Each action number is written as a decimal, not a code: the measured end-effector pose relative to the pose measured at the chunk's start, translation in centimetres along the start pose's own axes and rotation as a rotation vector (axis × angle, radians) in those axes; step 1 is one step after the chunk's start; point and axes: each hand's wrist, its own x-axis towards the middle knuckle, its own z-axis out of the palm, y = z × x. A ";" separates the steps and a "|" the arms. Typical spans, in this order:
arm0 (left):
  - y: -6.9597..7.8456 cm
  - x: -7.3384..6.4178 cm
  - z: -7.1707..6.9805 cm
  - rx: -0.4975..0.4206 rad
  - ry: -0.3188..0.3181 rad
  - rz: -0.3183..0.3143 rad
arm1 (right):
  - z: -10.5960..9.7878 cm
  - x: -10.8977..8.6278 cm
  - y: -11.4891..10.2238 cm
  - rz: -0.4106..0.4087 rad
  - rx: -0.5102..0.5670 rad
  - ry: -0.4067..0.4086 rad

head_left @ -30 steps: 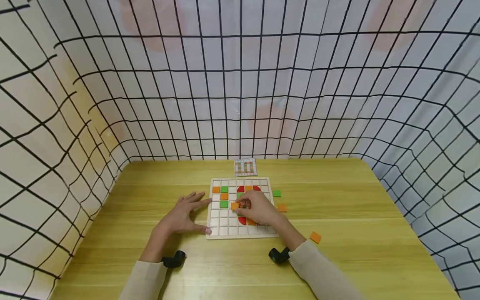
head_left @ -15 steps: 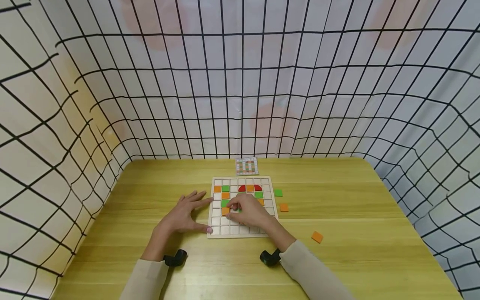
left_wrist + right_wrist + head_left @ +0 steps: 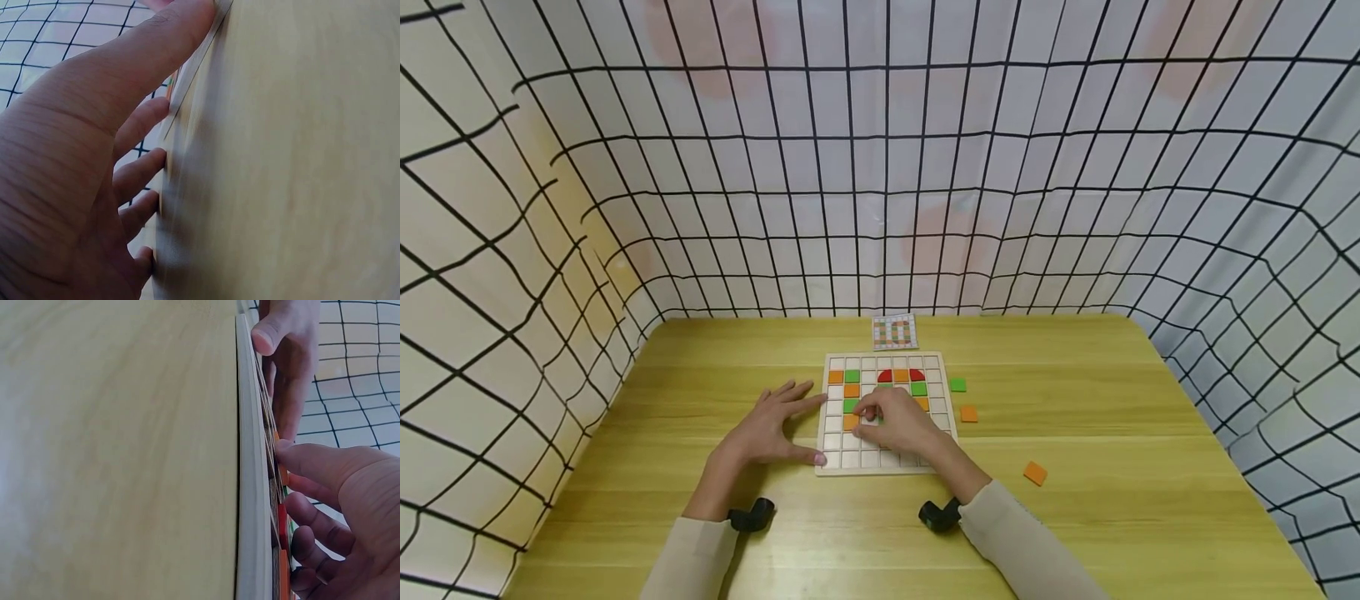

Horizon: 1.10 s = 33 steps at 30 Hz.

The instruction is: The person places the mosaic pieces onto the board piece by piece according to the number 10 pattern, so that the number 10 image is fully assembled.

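A pale square grid board [image 3: 850, 469] lies on the table, with orange, green and red tiles set in some squares. At its left edge, my left hand [image 3: 766, 433] rests with spread fingers, its thumb and index fingertips touching the rim. My right hand [image 3: 901, 422] is over the board's middle, thumb and index finger pinching an orange square tile [image 3: 851, 422] just below a green tile [image 3: 851, 406]. In the right wrist view, the right thumb [image 3: 312, 459] presses on that orange tile [image 3: 281, 464]. Several tiles under the right hand are hidden from above.
A small pattern card [image 3: 894, 332] lies behind the board. To the right of the board are a loose green tile [image 3: 958, 385] and two orange tiles, one near [image 3: 969, 414] and one farther out [image 3: 1035, 473]. A black-gridded white curtain [image 3: 880, 167] surrounds the wooden table [image 3: 1112, 433].
The right hand has carried the orange tile leftward and slightly down, to the square below the green tile, and has stayed there for the last half second. The left hand keeps its place.
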 end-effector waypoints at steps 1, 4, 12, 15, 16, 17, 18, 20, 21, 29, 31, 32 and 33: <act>0.0 0.0 0.0 0.000 0.000 0.001 | 0.0 0.0 0.0 0.000 0.001 0.000; -0.1 0.0 0.1 -0.001 -0.004 0.001 | 0.1 0.0 0.0 0.005 0.000 -0.002; -0.1 -0.1 0.2 -0.002 0.001 0.003 | -0.3 -0.4 0.2 0.031 0.036 -0.007; -0.1 -0.1 0.2 0.004 0.000 0.000 | -0.9 -0.8 0.5 0.051 0.043 0.000; -0.1 -0.1 0.2 0.006 -0.001 -0.001 | -1.1 -1.0 0.7 0.054 0.043 0.006; -0.1 0.0 0.3 0.008 -0.001 0.000 | -1.3 -1.1 0.9 0.055 0.041 0.014; -0.2 0.0 0.3 0.010 0.001 0.002 | -1.6 -1.3 1.2 0.057 0.035 0.023; -0.2 0.0 0.3 0.009 0.002 0.002 | -2.1 -1.7 1.7 0.065 0.038 0.041; -0.1 0.0 0.3 0.006 0.000 0.001 | -2.3 -1.9 2.0 0.068 0.043 0.053; -0.1 0.0 0.2 -0.002 0.009 0.009 | -5.2 -3.4 4.6 0.126 0.053 0.118; -0.1 0.0 0.2 -0.004 0.007 0.009 | -6.0 -3.6 5.3 0.143 0.049 0.138; -0.1 0.1 0.2 -0.005 0.006 0.008 | -6.4 -3.7 5.8 0.150 0.043 0.148; -0.1 0.1 0.2 -0.005 0.005 0.007 | -6.8 -3.8 6.2 0.161 0.037 0.159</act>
